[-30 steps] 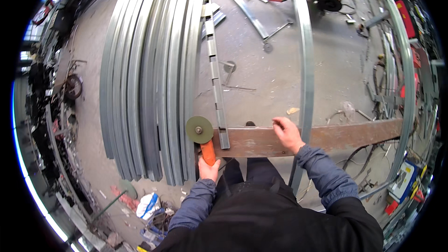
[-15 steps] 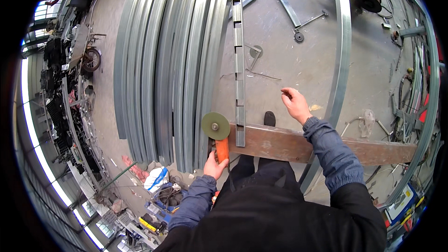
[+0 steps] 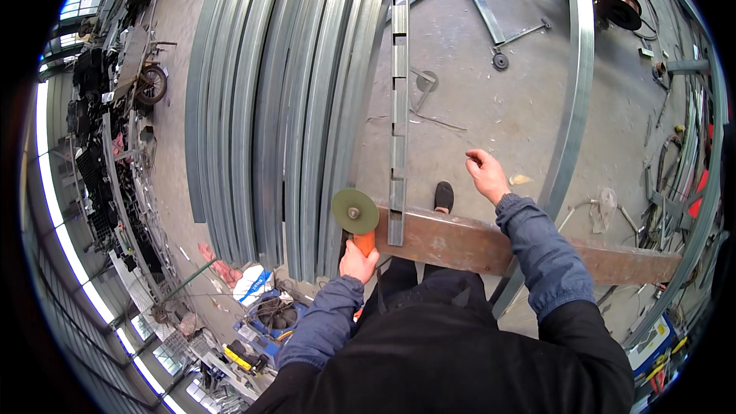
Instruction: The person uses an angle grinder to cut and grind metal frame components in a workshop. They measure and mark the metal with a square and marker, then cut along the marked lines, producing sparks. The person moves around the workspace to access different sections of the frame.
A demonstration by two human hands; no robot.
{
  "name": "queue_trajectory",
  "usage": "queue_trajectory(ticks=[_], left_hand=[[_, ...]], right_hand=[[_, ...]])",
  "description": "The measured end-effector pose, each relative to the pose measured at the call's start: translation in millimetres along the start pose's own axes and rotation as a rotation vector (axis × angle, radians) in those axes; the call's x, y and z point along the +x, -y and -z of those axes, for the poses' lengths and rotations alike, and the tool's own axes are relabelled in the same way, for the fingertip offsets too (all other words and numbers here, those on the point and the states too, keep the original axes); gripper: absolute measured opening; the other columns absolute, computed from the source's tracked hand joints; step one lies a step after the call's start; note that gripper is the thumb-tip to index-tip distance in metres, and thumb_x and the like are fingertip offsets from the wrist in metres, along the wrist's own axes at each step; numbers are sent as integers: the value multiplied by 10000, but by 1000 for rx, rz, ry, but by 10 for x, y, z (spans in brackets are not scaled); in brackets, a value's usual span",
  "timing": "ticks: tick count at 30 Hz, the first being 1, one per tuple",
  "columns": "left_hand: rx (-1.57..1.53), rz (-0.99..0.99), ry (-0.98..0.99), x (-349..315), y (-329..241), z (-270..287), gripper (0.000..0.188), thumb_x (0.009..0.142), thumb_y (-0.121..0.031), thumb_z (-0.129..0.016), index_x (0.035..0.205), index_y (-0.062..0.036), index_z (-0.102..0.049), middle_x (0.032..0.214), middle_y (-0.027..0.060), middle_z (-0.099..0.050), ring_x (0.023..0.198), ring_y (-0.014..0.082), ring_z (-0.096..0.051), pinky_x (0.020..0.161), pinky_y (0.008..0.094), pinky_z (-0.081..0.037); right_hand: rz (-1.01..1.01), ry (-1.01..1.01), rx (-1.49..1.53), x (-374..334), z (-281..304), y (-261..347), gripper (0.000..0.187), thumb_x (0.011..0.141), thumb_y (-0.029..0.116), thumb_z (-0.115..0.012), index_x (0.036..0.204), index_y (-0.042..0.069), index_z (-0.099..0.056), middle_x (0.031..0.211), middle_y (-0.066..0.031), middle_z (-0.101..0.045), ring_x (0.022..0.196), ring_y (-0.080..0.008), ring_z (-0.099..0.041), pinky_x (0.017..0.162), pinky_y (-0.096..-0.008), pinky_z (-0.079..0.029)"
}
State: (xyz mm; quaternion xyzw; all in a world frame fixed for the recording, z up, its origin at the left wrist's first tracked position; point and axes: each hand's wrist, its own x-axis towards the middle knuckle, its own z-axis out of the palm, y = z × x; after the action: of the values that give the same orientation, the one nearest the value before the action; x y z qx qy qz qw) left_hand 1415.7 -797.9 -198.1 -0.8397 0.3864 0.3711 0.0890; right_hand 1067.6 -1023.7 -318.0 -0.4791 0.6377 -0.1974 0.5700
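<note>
The left hand [image 3: 357, 261] is gripping an orange grinder [image 3: 358, 222], its round greenish disc sitting just left of a long notched metal strip [image 3: 398, 107]. That strip's near end is resting on a rusty flat beam [image 3: 491, 245]. The right hand [image 3: 486, 175] is hovering loosely curled and empty over bare concrete floor [image 3: 491, 123]. Smooth grey metal channels [image 3: 268, 107] are crowding the left side.

My right hand [image 3: 486, 174] hangs over bare concrete floor [image 3: 491, 107], open room ahead and to its right until the curved steel rail [image 3: 571, 107]. Beneath my wrist lies the rusty beam [image 3: 491, 244], and my shoe [image 3: 443, 196] just beyond it. Leftward, the notched steel strip [image 3: 398, 107] bars the way, then the stacked steel profiles [image 3: 284, 107] (a wall of them). My left hand [image 3: 357, 262] is hemmed between the grinder's disc [image 3: 355, 211], that stack and the beam's end.
</note>
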Motion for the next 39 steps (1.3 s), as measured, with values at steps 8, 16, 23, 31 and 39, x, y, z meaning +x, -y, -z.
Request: queue_trajectory(ticks=[8,16,23,31,39], left_hand=[[-6,24,18,89,-84,44,848,863,-484,-777,1386,83,-426,1109,338,-707,1006,509,-706,888,553,-559],[-70,12,84,256,-163,92,730,882,-415,-788,1391,9,-481,1125,297,-720,1036,512,-687,900,560,-549],[-140,-103,326,482,227,-61,644,867,-362,-802,1369,-50,-548,1221,214,-707,1140,417,-689,981,492,-537],[-178,117,343,235,216,-194,448,984,-297,-734,1367,-81,-643,1283,193,-705,1151,233,-676,1025,439,-503],[-220,408,344,410,-196,-29,368,1028,-287,-687,1265,-6,-686,1032,122,-739,843,192,-693,742,368,-553]], right_hand=[[-130,85,-253,890,-361,-862,391,931,259,-619,1230,32,-730,1122,-220,-758,1086,-356,-723,972,-430,-555],[-107,154,-391,2281,-1011,-1896,357,937,258,-591,1184,64,-761,1122,-218,-761,1099,-393,-714,993,-458,-560],[28,147,-469,3589,-1747,-2560,420,914,150,-586,1314,120,-709,1287,-210,-645,1235,-421,-584,1049,-502,-507],[-103,181,-521,4407,-2390,-2687,539,939,98,-547,1469,182,-588,1343,-214,-558,1273,-434,-528,1031,-527,-518],[-133,100,-528,4909,-2787,-2976,480,986,167,-528,1456,237,-594,1334,-195,-531,1272,-401,-526,999,-514,-532]])
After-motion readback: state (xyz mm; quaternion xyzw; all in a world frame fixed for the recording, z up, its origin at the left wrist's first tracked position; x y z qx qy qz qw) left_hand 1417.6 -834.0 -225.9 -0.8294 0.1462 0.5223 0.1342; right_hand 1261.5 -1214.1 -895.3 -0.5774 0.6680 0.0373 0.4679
